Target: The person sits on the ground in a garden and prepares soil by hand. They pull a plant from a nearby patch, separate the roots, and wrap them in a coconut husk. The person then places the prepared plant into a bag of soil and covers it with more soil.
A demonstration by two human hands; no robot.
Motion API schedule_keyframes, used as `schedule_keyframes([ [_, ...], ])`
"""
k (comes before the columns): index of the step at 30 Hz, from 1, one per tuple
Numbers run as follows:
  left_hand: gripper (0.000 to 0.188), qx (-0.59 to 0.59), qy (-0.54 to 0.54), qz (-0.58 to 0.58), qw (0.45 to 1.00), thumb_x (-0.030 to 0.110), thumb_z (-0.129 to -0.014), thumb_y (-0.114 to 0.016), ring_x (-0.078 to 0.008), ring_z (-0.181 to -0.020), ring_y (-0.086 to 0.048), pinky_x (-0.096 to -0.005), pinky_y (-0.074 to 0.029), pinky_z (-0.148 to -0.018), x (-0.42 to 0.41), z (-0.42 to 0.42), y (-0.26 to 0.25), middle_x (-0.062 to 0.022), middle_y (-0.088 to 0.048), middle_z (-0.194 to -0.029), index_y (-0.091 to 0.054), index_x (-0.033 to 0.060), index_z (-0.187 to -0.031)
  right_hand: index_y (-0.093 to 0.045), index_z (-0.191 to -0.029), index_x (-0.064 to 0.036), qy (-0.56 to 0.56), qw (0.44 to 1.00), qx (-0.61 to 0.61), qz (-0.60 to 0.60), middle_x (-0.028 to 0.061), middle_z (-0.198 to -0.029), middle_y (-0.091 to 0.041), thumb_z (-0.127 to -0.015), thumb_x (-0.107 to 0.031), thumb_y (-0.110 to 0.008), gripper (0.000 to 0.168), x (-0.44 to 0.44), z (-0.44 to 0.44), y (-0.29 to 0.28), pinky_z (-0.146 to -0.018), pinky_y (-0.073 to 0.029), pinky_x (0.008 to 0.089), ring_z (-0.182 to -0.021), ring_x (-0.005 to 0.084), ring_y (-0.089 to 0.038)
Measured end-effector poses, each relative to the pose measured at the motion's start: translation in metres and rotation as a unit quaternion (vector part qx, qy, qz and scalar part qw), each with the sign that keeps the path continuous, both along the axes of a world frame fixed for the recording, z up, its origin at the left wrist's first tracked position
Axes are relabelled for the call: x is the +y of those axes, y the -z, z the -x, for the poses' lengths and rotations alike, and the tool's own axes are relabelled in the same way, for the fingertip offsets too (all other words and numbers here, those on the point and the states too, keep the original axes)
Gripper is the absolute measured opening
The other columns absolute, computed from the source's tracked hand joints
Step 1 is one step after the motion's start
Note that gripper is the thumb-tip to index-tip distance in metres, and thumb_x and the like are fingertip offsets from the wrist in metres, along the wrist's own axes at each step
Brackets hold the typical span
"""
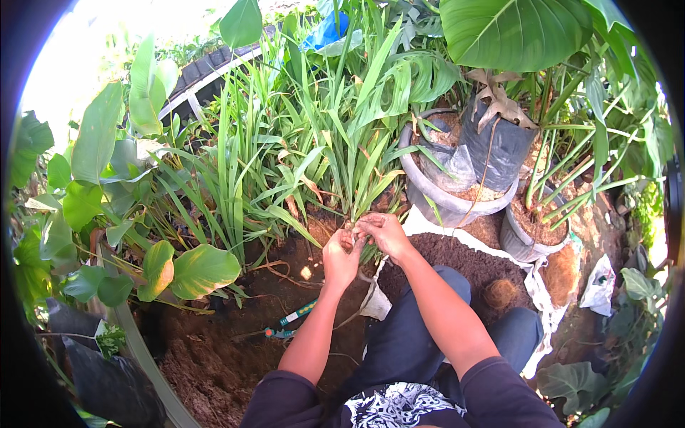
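My left hand and my right hand meet at the foot of a clump of long strap-leaved plants. The fingertips of both hands pinch together around a small plant part, largely hidden by the fingers. Below and left of my hands, on the dark ground, lies a cutting tool with green and white handles, likely pruning shears, partly covered by my left forearm. To the right, an opened white sack holds dark potting soil, with a brown fibrous clump on top.
A large grey pot holds black plastic grow bags. Beside it stands a smaller pot with thick green stems. Broad-leaved plants crowd the left. A curved grey edging strip and black plastic bags are at lower left.
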State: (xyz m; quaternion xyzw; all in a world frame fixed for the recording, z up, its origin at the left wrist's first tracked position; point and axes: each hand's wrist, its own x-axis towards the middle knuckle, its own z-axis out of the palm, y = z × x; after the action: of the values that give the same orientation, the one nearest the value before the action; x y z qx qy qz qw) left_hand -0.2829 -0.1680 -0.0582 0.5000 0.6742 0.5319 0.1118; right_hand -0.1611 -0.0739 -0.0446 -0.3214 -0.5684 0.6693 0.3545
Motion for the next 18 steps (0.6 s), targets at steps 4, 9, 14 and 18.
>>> schedule_keyframes([
  [4,0.011,-0.170,0.080,-0.022,0.982,0.008,-0.092,-0.073,-0.0099,-0.066,-0.061,-0.0264,-0.048,-0.061,0.009,0.013,0.011,-0.0055,-0.070,-0.079,-0.069,-0.0022,-0.089,-0.072,-0.100,0.001,0.043,0.998,0.024,-0.042,0.0064,-0.089,-0.074,-0.093,-0.010,-0.068,0.014,0.010,0.001,0.017,-0.071,-0.048,0.0271,-0.077,0.0118,-0.063],
  [9,0.017,-0.275,0.116,0.040,0.954,0.015,-0.099,-0.066,-0.0042,-0.057,-0.052,-0.0209,-0.040,-0.053,0.011,0.028,0.006,-0.0022,-0.069,-0.074,-0.071,-0.0015,-0.097,-0.073,-0.090,0.004,0.086,0.994,-0.047,-0.037,0.0059,-0.084,-0.072,-0.087,-0.010,-0.070,0.015,0.019,-0.011,0.012,-0.075,-0.046,0.0282,-0.078,0.0118,-0.061],
  [14,0.022,-0.301,0.180,0.118,0.929,0.020,-0.096,-0.071,-0.0046,-0.061,-0.048,-0.0239,-0.036,-0.059,0.011,0.024,-0.002,0.0012,-0.067,-0.071,-0.075,0.0012,-0.105,-0.076,-0.095,0.004,0.032,0.999,-0.032,-0.013,0.0069,-0.091,-0.075,-0.089,-0.009,-0.072,0.015,0.011,-0.007,0.017,-0.086,-0.050,0.0286,-0.085,0.0132,-0.067],
  [18,0.026,-0.347,0.179,0.038,0.920,0.024,-0.095,-0.073,-0.0056,-0.070,-0.055,-0.0228,-0.040,-0.066,0.020,0.026,0.019,-0.0002,-0.072,-0.086,-0.075,0.0003,-0.106,-0.075,-0.097,0.005,0.024,1.000,-0.015,0.004,0.0072,-0.091,-0.075,-0.089,-0.007,-0.072,0.015,0.008,0.001,0.016,-0.084,-0.050,0.0268,-0.085,0.0124,-0.067],
])
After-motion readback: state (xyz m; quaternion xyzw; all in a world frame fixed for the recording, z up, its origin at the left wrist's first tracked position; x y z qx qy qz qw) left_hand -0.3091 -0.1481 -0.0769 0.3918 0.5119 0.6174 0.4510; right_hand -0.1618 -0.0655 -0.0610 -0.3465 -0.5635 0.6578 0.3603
